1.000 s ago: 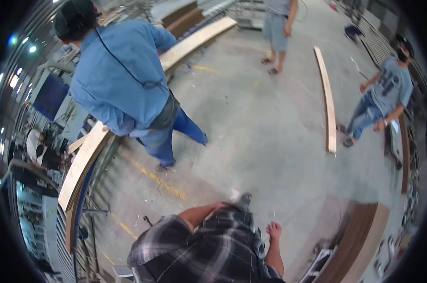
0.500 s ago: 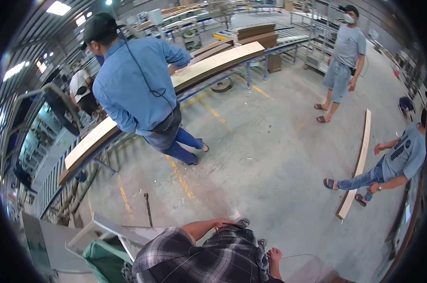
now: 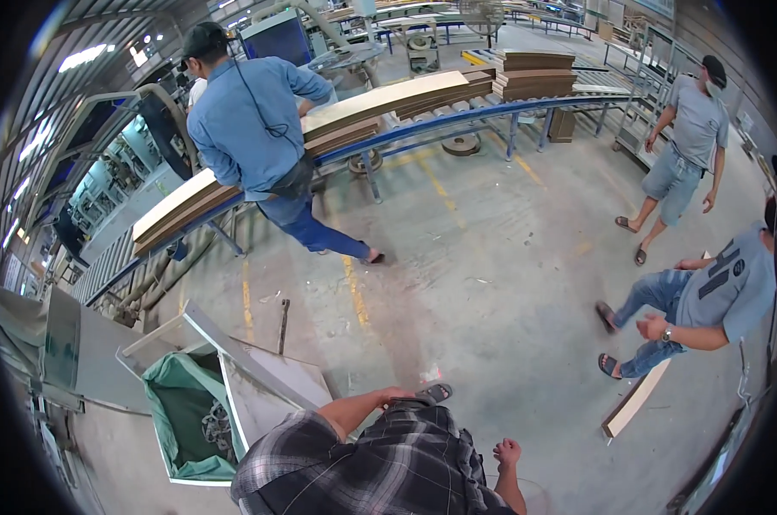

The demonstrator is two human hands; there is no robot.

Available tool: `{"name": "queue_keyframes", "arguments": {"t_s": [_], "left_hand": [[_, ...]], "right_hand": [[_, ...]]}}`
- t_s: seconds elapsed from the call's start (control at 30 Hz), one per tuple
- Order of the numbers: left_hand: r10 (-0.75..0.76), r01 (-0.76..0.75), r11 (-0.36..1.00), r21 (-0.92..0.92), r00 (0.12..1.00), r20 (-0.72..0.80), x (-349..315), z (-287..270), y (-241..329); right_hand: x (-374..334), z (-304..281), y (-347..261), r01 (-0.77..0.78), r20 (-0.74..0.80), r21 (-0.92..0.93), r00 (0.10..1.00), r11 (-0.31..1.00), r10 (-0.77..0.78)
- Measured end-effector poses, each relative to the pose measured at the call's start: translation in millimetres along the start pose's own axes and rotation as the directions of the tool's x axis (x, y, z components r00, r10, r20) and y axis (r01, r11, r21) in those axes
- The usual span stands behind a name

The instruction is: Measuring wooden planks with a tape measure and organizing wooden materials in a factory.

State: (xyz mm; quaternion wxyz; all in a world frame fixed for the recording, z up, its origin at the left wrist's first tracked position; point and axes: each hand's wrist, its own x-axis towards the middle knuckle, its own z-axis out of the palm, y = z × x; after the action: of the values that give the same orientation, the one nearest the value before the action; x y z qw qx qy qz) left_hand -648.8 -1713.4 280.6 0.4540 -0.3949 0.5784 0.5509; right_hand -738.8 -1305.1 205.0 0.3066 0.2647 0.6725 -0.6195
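Note:
My left hand (image 3: 396,396) rests on my dark trouser leg, beside my sandalled foot (image 3: 432,393); it holds nothing. My right hand (image 3: 507,451) hangs low at my side with its fingers curled in, and it too holds nothing. My plaid shirt (image 3: 363,472) fills the bottom of the view. Both hands are far from any workpiece.
A person in a blue shirt (image 3: 247,129) leans on long pale boards (image 3: 380,99) on a blue roller conveyor (image 3: 457,120). At right, one person stands (image 3: 693,129) and another crouches (image 3: 715,296) by a board (image 3: 633,402) on the floor. A bin with a green liner (image 3: 178,403) stands at lower left.
The view has swung, so the conveyor and the person in blue sit higher and the crouching person is nearer. My hands keep the same pose against my body.

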Motion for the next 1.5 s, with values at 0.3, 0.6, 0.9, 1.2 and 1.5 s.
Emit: {"name": "queue_keyframes", "arguments": {"t_s": [0.3,0.6,0.9,1.2,1.5], "left_hand": [[0.341,-0.323,0.923,0.211,0.939,-0.051,14,-5,-9],[0.612,-0.446,0.656,0.609,0.787,-0.082,48,-13,-27],[0.292,-0.259,0.956,0.136,0.878,-0.379,47,-14,-33],[0.185,-0.187,0.981,0.043,0.860,-0.476,48,-14,-38],[0.175,-0.238,0.970,-0.053,0.832,-0.527,40,-8,-48]], "right_hand": [[-10,26,1,0.003,0.015,-0.123,1.000,0.992,-0.001],[-11,61,-27,0.322,0.240,-0.489,0.943,0.811,-0.230],[0,67,-57,0.073,0.110,-0.409,0.993,0.909,-0.030],[-9,89,-81,0.215,0.258,-0.601,0.964,0.770,-0.068],[-2,98,-89,0.448,0.441,-0.641,0.880,0.624,-0.178]]}}
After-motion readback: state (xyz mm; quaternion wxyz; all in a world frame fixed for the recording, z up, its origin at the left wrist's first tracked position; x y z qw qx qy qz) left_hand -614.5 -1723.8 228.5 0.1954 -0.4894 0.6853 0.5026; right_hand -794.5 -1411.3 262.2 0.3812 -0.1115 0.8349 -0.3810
